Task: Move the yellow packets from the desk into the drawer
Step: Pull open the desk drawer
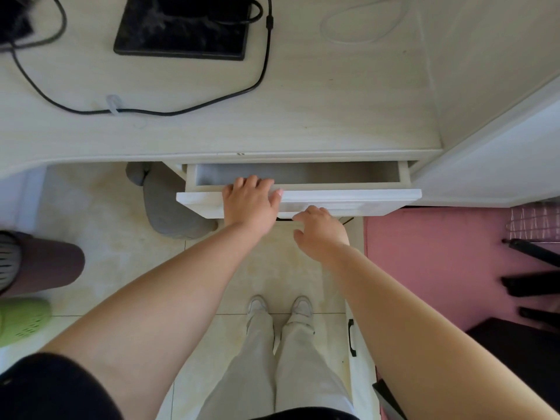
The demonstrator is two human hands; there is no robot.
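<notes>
The drawer front point(348, 200) sits in the left grip point(250, 204), right grip point(321, 231) just beneath.

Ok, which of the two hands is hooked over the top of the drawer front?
The left hand: its fingers curl over the top edge of the drawer front. The right hand is lower, at that front's bottom edge.

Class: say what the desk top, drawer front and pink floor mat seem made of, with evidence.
Desk top: pale wood-look laminate or veneer, matt; faint grain lines. Drawer front: likely painted or laminated board; white, smooth. Pink floor mat: probably foam or rubber; uniform, dull surface.
</notes>
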